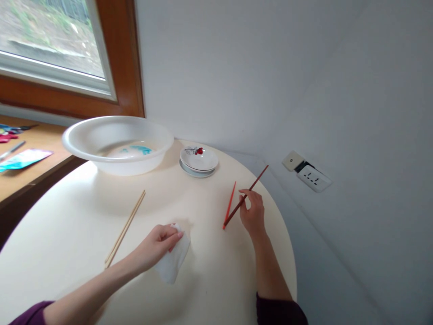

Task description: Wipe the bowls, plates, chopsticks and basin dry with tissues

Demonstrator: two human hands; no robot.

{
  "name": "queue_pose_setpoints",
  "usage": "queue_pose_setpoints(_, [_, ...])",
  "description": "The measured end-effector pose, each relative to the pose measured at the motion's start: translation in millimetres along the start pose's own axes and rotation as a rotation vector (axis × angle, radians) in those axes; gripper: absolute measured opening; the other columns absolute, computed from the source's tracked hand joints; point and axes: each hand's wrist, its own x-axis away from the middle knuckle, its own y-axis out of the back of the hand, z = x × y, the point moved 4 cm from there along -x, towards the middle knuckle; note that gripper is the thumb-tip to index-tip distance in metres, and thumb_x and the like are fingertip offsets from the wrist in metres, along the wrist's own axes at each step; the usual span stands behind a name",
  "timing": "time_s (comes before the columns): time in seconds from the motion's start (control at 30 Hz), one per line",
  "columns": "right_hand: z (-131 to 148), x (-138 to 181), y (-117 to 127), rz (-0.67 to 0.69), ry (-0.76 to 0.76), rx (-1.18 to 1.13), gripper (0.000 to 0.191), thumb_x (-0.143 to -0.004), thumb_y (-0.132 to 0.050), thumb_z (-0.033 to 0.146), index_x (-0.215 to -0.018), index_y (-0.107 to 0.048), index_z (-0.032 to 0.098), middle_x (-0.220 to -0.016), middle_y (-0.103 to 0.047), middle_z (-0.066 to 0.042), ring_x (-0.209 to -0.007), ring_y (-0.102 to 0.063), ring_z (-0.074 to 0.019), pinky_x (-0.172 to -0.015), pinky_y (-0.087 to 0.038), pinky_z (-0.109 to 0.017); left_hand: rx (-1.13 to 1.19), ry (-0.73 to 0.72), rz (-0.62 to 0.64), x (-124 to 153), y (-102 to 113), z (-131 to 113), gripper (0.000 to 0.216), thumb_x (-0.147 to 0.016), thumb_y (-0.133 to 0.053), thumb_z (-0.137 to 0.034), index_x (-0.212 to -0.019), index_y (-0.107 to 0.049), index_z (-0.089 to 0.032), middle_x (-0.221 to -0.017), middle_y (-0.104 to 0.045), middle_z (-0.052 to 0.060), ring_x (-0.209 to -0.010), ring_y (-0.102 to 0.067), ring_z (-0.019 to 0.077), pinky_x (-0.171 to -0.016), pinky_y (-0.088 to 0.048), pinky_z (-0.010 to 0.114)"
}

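My left hand (pixel 165 240) is closed on a white tissue or thin cloth (pixel 174 262), which hangs down just above the table or touches it; I cannot tell which. Between the thumb and fingers of my right hand (pixel 253 210) is a dark brown chopstick (pixel 260 176), slanting up to the right. Its lower end meets the near end of a bright red chopstick (pixel 231 201) on the table. Left of my left hand, a pair of pale wooden chopsticks (pixel 125 229) lies side by side.
On the round white table (pixel 216 289) stands a large translucent basin (pixel 118 167) with something blue inside. Beside it are small stacked dishes (pixel 199 160), the top one with a red flower. A wooden desk (pixel 43 140) with a packet (pixel 25 159) adjoins at left. A wall socket (pixel 313 177) is at right.
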Motion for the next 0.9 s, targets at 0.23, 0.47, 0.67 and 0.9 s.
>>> queue_pose_setpoints(0.23, [-40.4,8.5,-17.3,0.367,-0.101,0.245,0.041,-0.077,-0.036,0.01,-0.109,-0.058,0.022,-0.121,-0.055,-0.008,-0.116,-0.045,-0.0205,-0.097,-0.031,-0.041,0.015,0.018,0.005,2.6,-0.7,-1.3,0.052,-0.072,-0.045,-0.06,-0.042,-0.03,-0.02,-0.048,-0.034,-0.003,-0.047,-0.035,0.0104,-0.046,-0.028,0.023])
queue_pose_setpoints(0.47, [-51.2,18.7,-26.5,0.564,-0.23,0.37,0.06,-0.074,-0.032,0.001,-0.129,-0.045,0.021,-0.135,-0.043,-0.011,-0.13,-0.03,-0.0226,-0.104,-0.022,-0.046,0.014,0.026,0.008,1.7,-0.3,-2.1,0.051,-0.071,-0.046,-0.06,-0.042,-0.029,-0.021,-0.047,-0.032,-0.004,-0.047,-0.034,0.0106,-0.046,-0.027,0.024])
queue_pose_setpoints(0.67, [-51.2,22.2,-35.5,0.656,-0.304,0.386,0.064,-0.076,-0.027,0.001,-0.137,-0.031,0.021,-0.143,-0.03,-0.011,-0.135,-0.017,-0.0245,-0.106,-0.011,-0.053,0.036,0.049,0.016,2.1,-1.2,0.7,0.051,-0.071,-0.045,-0.06,-0.043,-0.029,-0.021,-0.047,-0.031,-0.004,-0.046,-0.032,0.0101,-0.045,-0.025,0.024])
queue_pose_setpoints(0.9, [-51.7,23.6,-39.2,0.695,-0.312,0.393,0.065,-0.077,-0.024,0.002,-0.139,-0.025,0.019,-0.145,-0.025,-0.013,-0.135,-0.015,-0.0266,-0.105,-0.01,-0.054,0.045,0.056,0.011,1.6,-1.4,2.5,0.052,-0.071,-0.045,-0.061,-0.043,-0.028,-0.021,-0.046,-0.03,-0.004,-0.044,-0.031,0.0094,-0.044,-0.024,0.024])
